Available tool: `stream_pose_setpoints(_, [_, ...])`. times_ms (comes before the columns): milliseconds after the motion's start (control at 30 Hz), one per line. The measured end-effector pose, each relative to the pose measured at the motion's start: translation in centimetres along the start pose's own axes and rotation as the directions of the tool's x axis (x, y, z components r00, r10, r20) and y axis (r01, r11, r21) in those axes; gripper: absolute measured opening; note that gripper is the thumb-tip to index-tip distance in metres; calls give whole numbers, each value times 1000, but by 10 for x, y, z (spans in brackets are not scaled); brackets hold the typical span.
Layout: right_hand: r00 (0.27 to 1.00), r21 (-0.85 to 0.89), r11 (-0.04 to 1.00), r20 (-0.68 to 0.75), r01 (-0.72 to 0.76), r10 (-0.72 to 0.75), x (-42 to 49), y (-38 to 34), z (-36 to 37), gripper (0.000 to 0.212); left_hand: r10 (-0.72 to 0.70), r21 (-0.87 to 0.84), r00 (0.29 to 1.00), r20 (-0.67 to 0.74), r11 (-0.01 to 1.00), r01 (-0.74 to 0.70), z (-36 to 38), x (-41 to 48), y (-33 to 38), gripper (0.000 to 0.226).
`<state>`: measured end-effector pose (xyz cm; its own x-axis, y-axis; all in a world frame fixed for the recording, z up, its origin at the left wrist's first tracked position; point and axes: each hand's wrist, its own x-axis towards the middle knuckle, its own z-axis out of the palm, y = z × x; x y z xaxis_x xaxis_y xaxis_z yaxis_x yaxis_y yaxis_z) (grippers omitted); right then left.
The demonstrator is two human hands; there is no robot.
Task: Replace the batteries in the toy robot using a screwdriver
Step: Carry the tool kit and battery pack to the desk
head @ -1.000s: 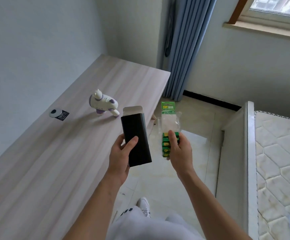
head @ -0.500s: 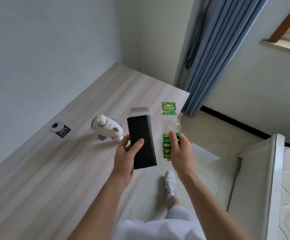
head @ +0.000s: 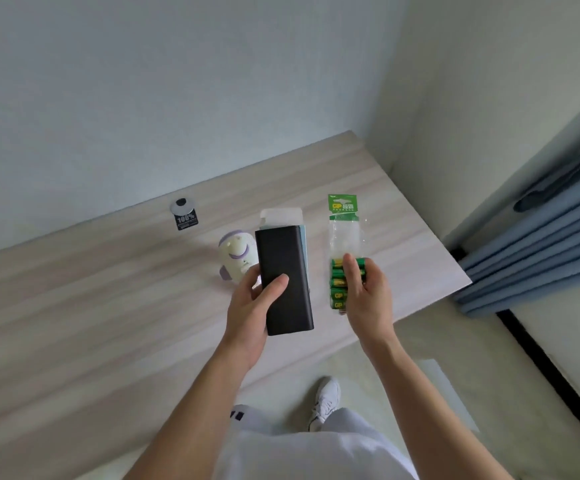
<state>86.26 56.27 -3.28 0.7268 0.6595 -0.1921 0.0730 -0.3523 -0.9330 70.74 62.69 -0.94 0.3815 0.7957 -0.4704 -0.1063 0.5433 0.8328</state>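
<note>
In the head view, the person's left hand is in the middle of the frame, fingers and thumb clamped around a black box whose white flap is open at the top. The right hand, just right of centre, pinches a pack of batteries. The toy robot lies on the table, half hidden behind the box, and no hand touches it. It looks like light, smooth, hard plastic with a rounded body, so I think it can slide or roll. It is better to take it around the body with 1 hand. No screwdriver is visible.
</note>
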Motion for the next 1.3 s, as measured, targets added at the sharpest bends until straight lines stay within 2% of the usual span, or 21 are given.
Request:
stream_pose_setpoints(100, [987,-11,999,156,49,-47,10,-6,15,32,31,-32,992,-123,999,-35,-10,-5,1,31])
stream_pose_setpoints(233, [933,11,995,347,100,-97,8,-13,52,33,44,-75,955,-294,995,-69,-41,-19,0,24])
stream_pose_setpoints(367, [874,45,991,468,125,-131,-7,-18,85,32,33,-142,891,-453,984,-108,-76,-40,-7,24])
stream_pose_setpoints(500, [826,11,987,547,159,-138,-26,-18,117,31,-7,-216,835,-550,967,-135,-111,-57,-19,25])
stream_pose_setpoints(733, [817,-86,987,574,136,-62,-61,2,160,31,-62,-236,832,-552,968,-85,-169,-64,-41,30])
stream_pose_setpoints(900, [816,-226,974,566,19,116,-76,32,192,33,-106,-148,796,-596,989,21,-216,-57,-57,27])
stream_pose_setpoints(1067, [822,-340,940,525,-36,221,-88,61,231,35,-191,-168,760,-622,980,109,-256,-35,-74,25])
stream_pose_setpoints(1300, [853,-444,896,472,14,221,-95,94,274,38,-156,-6,764,-626,981,195,-284,-4,-98,21])
